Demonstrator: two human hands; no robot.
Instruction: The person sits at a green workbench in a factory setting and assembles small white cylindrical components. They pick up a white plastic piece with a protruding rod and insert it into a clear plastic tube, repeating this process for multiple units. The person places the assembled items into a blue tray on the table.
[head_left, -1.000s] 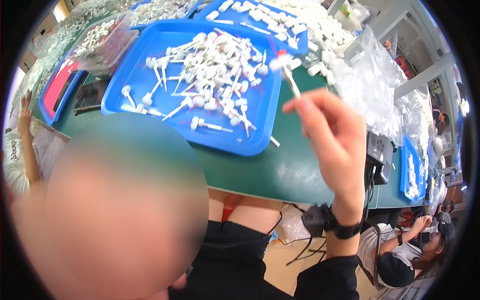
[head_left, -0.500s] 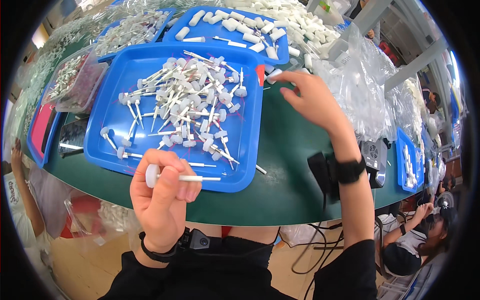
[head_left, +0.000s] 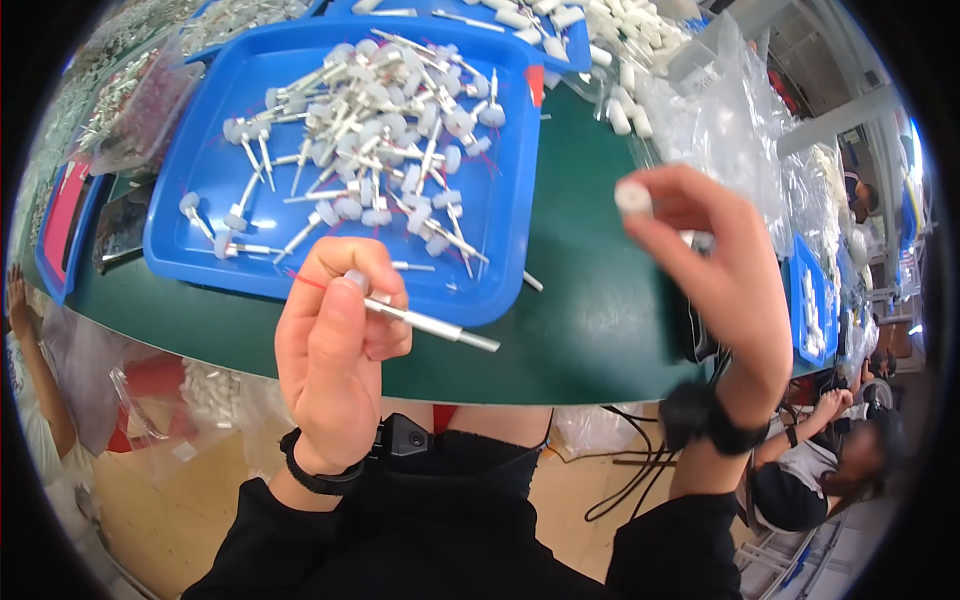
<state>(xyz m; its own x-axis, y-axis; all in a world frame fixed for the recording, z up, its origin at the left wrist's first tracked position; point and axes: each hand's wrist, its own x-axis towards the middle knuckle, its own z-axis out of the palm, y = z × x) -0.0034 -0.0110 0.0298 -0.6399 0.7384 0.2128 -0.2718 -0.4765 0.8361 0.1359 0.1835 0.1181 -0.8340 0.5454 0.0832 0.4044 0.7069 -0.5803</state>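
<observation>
My left hand (head_left: 340,345) pinches a thin white rod piece (head_left: 430,323) by its round end; a red wire sticks out beside the thumb. The rod points right and slightly down, in front of the near edge of a blue tray (head_left: 515,240). Between the thumb and fingertips of my right hand (head_left: 705,240) is a short white foam cylinder (head_left: 633,197), its round end facing left, held over the green table to the right of the tray. A heap of similar rod pieces (head_left: 375,130) with round whitish ends and red wires lies in the tray.
More white cylinders (head_left: 625,105) lie beyond the tray, next to clear plastic bags (head_left: 715,120). At left stand a clear plastic box (head_left: 135,120) of small parts and a dark phone-like slab (head_left: 125,230). Other people sit at both sides; cables hang below the table (head_left: 590,330).
My right hand has come back from the far cylinders toward me, now carrying one. In my left hand the rod has tilted downward. The view has shifted, so the tray sits higher.
</observation>
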